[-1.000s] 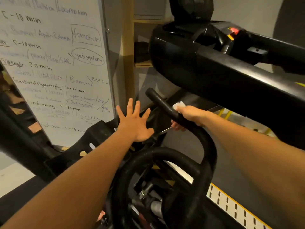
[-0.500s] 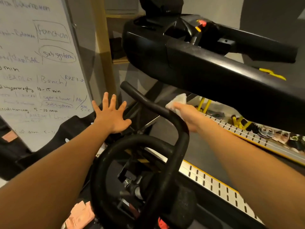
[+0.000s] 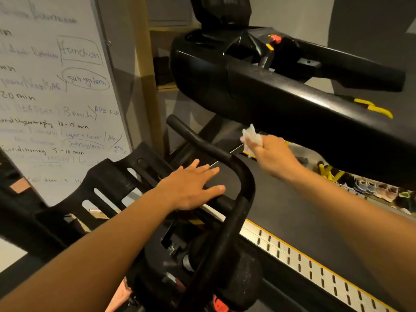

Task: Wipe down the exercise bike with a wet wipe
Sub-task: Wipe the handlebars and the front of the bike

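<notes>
White wipe pinched in right hand fingers (apart from handlebar); left hand flat, released.

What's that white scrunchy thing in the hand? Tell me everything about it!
It is a crumpled white wet wipe, thin and papery-looking, bunched into folds. The right hand pinches its lower part, so the top sticks up loose. It is held in the air beside the black curved handlebar, not touching it.

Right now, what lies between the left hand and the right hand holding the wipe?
The bike's black handlebar curves between the left hand and the right hand, which grips the wipe; the head view shows it.
</notes>
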